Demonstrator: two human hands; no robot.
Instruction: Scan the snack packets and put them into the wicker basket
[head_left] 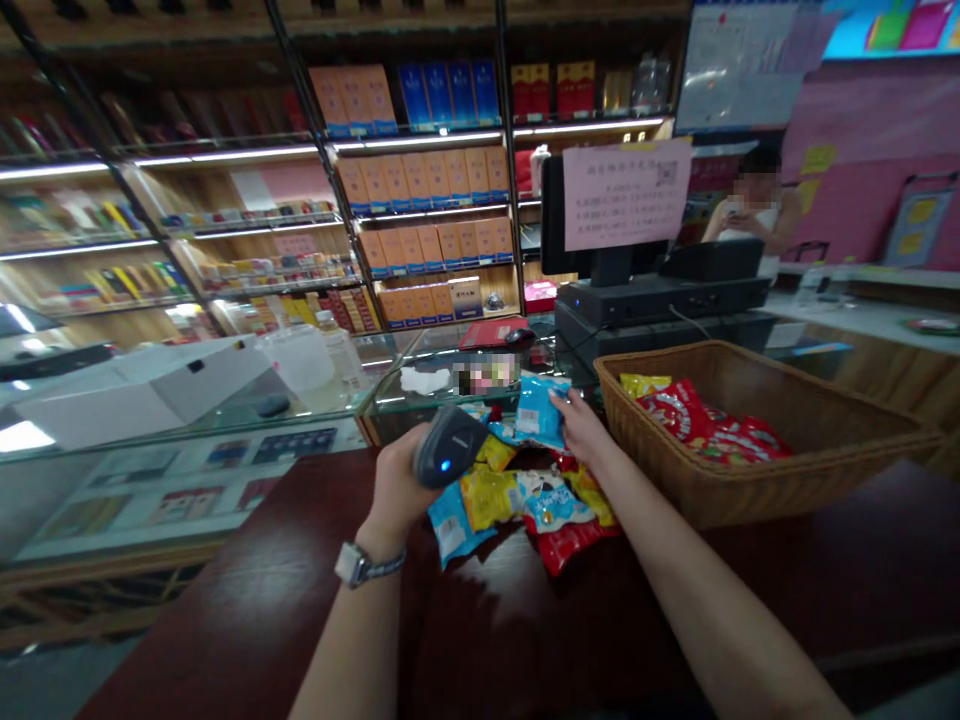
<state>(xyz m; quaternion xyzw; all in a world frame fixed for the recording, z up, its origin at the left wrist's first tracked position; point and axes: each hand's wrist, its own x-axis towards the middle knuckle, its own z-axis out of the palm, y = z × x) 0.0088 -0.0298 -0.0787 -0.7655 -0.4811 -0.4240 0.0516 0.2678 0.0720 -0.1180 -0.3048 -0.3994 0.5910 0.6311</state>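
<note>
My left hand point(396, 487) is closed around a grey barcode scanner point(448, 446) with a blue light on its side. My right hand point(581, 428) pinches a small blue snack packet point(541, 408) and holds it up just right of the scanner's head. Below both hands lies a pile of snack packets point(525, 502) in yellow, blue and red on the dark wooden counter point(247, 610). A watch sits on my left wrist.
A wicker basket point(757, 475) with red and yellow packets stands at the right. A glass display counter point(225, 440) runs left, with a white box on it. Behind are a monitor and till point(645, 270), lit shelves of boxes, and a person at the back right.
</note>
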